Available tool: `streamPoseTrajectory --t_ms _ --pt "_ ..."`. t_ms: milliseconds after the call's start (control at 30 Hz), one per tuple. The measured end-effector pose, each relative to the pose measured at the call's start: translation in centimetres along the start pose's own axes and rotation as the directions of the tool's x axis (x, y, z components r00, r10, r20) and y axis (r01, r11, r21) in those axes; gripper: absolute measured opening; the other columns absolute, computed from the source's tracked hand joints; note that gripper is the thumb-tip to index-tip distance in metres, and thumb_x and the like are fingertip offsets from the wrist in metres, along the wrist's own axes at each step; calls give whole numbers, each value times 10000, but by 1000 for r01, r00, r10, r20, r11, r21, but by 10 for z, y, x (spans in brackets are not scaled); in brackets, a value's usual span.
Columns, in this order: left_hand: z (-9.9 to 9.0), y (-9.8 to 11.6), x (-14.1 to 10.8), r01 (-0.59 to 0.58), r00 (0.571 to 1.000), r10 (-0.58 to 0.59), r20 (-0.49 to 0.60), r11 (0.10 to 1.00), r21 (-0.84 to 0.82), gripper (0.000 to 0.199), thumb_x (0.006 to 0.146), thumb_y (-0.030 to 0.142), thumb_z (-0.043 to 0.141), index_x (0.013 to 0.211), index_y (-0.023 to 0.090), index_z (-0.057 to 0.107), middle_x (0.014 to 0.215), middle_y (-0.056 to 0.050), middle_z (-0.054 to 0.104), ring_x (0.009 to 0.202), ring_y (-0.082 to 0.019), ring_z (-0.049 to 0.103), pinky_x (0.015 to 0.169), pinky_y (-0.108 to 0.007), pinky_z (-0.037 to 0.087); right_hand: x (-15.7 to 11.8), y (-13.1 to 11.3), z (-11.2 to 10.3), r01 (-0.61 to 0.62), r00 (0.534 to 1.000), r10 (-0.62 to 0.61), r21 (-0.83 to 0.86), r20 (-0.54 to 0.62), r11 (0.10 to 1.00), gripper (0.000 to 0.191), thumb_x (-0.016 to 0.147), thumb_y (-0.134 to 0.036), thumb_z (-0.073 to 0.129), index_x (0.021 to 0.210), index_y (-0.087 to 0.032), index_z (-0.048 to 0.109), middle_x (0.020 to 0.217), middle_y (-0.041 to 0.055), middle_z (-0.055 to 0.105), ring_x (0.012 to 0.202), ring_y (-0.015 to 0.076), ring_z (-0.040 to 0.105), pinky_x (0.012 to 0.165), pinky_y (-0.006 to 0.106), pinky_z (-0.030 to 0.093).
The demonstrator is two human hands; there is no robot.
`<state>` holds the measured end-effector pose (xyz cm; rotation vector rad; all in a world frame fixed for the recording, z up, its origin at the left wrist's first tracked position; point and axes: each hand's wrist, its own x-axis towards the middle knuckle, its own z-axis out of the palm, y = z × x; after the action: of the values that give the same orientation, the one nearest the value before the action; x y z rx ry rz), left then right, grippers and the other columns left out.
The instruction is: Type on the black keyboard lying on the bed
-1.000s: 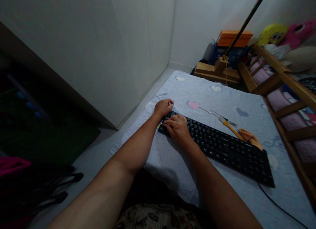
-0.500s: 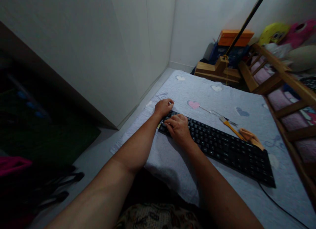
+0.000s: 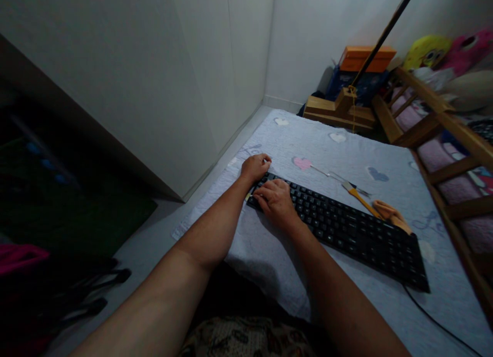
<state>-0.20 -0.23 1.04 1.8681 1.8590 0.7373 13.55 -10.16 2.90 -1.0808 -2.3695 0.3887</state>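
Note:
A black keyboard lies slantwise on a pale blue cloth with heart shapes. My left hand is curled at its far left corner, fingers closed against that edge; their tips are partly hidden. Over the left-hand keys is my right hand, thumb and forefinger pinched together. Whatever they hold is too small to make out. A small yellowish bit shows at the keyboard's left end. Behind the keyboard lie a brush with an orange-yellow handle, thin metal tools and a folded tan cloth.
A black cable runs from the keyboard toward the lower right. To the left rises a pale cabinet panel. A wooden stand with a dark pole is at the back, and a wooden rail borders the right side.
My right hand has shifted slightly left over the keys, still pinched. My left hand stays at the keyboard's corner, and the tools lie where they were.

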Motion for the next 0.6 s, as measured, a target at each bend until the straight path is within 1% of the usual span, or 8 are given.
streamPoseTrajectory --t_ms 200,500,600 --pt "-1 0 -1 -3 1000 3 1 1000 -4 273 890 284 556 1065 209 752 909 -37 748 833 -172 653 775 -264 478 0 0 -2 -8 1000 8 2 10 1000 186 960 -220 587 903 -217 763 934 55 718 961 234 545 946 409 343" --pt "-1 1 -1 -3 1000 3 1 1000 7 291 895 293 550 1081 203 755 899 -36 747 812 -170 648 755 -264 467 -3 2 -9 -13 1000 13 -6 -4 1000 194 942 -194 566 819 -202 715 862 55 674 927 228 534 913 396 338" --pt "-1 0 -1 -9 1000 9 -2 1000 8 292 895 289 548 1080 202 756 900 -36 746 805 -169 645 746 -265 462 -3 3 -8 -17 1000 17 -5 -9 1000 191 944 -199 566 824 -207 715 866 56 672 921 229 532 907 397 338"
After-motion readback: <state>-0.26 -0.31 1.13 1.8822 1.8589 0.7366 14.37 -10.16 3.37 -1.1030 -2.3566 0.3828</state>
